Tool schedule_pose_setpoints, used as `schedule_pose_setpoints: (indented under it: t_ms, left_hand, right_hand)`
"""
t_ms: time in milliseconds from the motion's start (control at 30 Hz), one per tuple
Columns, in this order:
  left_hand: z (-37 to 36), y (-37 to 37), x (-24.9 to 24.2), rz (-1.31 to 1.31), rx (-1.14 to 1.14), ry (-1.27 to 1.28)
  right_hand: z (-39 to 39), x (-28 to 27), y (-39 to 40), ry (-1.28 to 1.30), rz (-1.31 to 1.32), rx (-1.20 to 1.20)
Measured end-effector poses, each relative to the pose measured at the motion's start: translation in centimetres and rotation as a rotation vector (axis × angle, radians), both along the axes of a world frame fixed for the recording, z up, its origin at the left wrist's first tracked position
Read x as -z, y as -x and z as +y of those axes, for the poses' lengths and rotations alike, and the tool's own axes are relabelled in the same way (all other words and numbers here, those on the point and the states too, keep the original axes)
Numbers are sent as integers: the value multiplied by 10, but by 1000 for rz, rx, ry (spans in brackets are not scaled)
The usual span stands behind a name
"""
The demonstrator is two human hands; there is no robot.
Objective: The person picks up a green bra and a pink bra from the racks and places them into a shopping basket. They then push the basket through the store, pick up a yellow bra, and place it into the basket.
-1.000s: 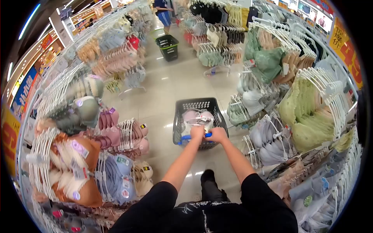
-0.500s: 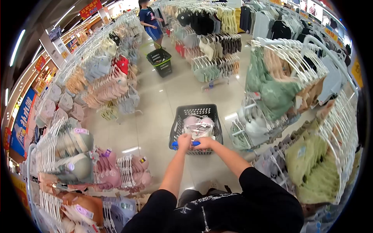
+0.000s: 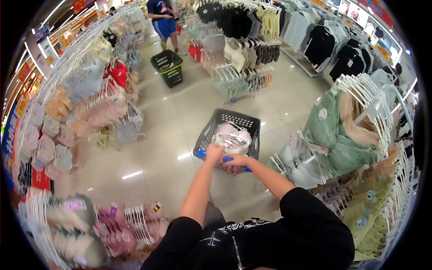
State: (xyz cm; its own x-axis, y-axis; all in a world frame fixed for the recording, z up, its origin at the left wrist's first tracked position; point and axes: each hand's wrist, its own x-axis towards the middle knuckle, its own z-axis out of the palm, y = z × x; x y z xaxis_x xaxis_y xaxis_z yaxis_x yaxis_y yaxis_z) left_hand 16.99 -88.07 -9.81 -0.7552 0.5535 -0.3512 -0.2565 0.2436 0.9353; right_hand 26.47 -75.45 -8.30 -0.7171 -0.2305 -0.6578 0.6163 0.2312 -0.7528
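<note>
Both hands grip the blue handle (image 3: 222, 158) of a dark basket (image 3: 229, 131): the left hand (image 3: 214, 153) is curled shut around it, the right hand (image 3: 236, 161) just beside, fingers folded over it. The basket stands on the floor (image 3: 171, 148) mid-aisle, holding pink garments (image 3: 233, 137). Racks (image 3: 342, 135) crowd its right edge; open floor lies left and ahead, up to a green basket (image 3: 168, 67).

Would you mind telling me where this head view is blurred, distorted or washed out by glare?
Head view: strong fisheye bending, with a black vignette at the corners; the racks at lower left are smeared by motion blur; ceiling lights leave white glare streaks on the glossy floor; both hands, left hand and right hand, and the basket stay fairly sharp.
</note>
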Motion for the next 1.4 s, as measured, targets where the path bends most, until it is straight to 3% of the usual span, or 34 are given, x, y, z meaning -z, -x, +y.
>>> schedule_pose_setpoints:
  t_ms: [167, 567, 800, 967, 1100, 1233, 1400]
  left_hand:
    - [35, 46, -15, -40, 119, 32]
    - [118, 142, -9, 10, 449, 57]
    - [202, 194, 1, -30, 556, 68]
    - [273, 222, 4, -111, 618, 132]
    - [339, 243, 23, 49, 741, 144]
    - [379, 249, 0, -126, 770, 165]
    - [426, 243, -20, -114, 803, 189]
  right_hand:
    - [26, 21, 37, -64, -43, 133]
    - [60, -2, 99, -275, 49, 545]
    - [114, 10, 139, -241, 136, 734]
    - [158, -4, 164, -377, 111, 863]
    - [206, 17, 177, -496, 219, 933]
    - [234, 2, 186, -566, 136, 1098]
    - [287, 12, 179, -738, 302, 1076]
